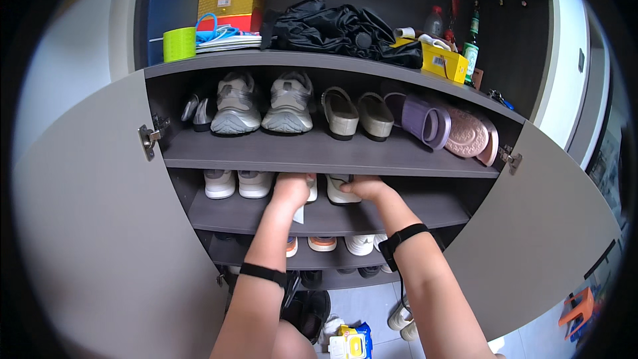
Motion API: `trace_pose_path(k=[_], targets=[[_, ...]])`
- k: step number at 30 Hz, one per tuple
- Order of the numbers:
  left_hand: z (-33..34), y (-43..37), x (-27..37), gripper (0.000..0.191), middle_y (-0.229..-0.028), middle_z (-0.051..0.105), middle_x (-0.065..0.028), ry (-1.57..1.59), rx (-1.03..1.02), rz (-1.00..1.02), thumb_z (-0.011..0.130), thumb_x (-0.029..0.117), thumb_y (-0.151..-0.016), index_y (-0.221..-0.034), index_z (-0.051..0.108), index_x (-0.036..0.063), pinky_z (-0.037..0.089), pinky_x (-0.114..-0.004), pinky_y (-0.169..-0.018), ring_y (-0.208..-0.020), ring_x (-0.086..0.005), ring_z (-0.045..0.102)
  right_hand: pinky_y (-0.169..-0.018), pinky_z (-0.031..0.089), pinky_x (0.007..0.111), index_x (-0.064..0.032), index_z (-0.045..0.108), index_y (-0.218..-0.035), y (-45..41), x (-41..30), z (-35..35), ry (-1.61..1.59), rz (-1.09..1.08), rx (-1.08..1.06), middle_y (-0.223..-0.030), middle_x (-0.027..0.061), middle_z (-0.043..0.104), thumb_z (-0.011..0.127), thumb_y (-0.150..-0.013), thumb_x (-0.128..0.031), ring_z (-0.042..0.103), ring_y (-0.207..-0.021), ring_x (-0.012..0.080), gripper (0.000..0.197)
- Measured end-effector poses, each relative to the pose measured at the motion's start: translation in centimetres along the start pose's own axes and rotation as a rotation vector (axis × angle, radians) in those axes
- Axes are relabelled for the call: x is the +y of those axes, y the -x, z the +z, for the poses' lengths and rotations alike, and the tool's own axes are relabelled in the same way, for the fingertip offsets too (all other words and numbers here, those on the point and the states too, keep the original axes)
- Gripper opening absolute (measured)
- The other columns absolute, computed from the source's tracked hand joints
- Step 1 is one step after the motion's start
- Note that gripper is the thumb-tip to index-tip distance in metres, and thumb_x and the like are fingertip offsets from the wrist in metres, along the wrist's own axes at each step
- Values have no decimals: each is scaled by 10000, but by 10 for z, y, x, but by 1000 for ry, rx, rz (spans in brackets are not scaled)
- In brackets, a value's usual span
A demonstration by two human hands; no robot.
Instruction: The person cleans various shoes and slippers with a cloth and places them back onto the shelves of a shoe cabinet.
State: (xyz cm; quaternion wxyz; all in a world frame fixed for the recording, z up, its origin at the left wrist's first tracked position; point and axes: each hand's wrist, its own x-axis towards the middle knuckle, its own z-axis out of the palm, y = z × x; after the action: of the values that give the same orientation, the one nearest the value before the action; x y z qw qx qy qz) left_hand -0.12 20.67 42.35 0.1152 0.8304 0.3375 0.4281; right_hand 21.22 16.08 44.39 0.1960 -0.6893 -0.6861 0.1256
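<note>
Both hands reach into the second shelf [219, 214] of an open shoe cabinet. My left hand [294, 189] is at a white shoe [313, 193], with a white wipe or tissue [299, 215] hanging below it; the fingers are mostly hidden, so its hold is unclear. My right hand [366, 187] grips the side of another white shoe [341, 193], thumb on the near part, the other fingers out of sight behind. Left of my left hand, a pair of white sneakers [220, 184] stands on the same shelf.
Swung-out doors [99, 209] flank the cabinet. Above are grey sneakers [288, 104], beige shoes [340, 114], purple slippers [423, 119] and pink slippers [468, 132]. Top shelf: black fabric [339, 30], yellow box [443, 62], glass bottle [471, 50]. On the floor: wipes pack [351, 343], shoes [400, 316], orange stool [578, 309].
</note>
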Motion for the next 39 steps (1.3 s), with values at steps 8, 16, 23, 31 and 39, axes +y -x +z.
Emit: trace_pose_path(k=[8,16,23,31,39], targets=[[-26,34,40,273,-991,596,-194,-34,232,-74,597,35,-766,-1037,629,41,448,-397,-875,-992,-364,554,-955,408,445,47,483,-1205,46,-19,27,29,-176,664,-1166,273,513,690,-688,-133,484,-1071,441,585],[1,172,61,157,-894,666,-123,568,26,-303,636,36,-771,-925,648,12,488,-330,-798,-860,-227,643,-727,498,413,-94,647,-854,172,-24,169,-101,-503,295,-846,108,647,617,-718,-127,617,-815,321,144],[14,175,59,184,-936,656,-82,763,-120,-466,622,107,-838,-973,640,-16,473,-271,-802,-893,-131,605,-705,518,404,-104,624,-1060,161,-8,218,-508,-182,216,-894,146,679,624,-791,-217,662,-833,325,292],[18,174,56,220,-911,667,-133,639,-232,-363,645,172,-815,-942,656,-8,475,-311,-802,-868,-213,633,-930,447,394,-100,443,-1291,154,-1,248,-1413,-57,-189,-1250,114,524,445,-939,-266,527,-1147,249,389],[11,185,29,239,-948,646,-173,93,-402,-414,665,146,-750,-966,640,44,480,-413,-810,-925,-344,608,-737,476,442,-46,616,-834,132,-29,235,-236,-320,276,-856,184,632,618,-733,-163,593,-834,387,155]])
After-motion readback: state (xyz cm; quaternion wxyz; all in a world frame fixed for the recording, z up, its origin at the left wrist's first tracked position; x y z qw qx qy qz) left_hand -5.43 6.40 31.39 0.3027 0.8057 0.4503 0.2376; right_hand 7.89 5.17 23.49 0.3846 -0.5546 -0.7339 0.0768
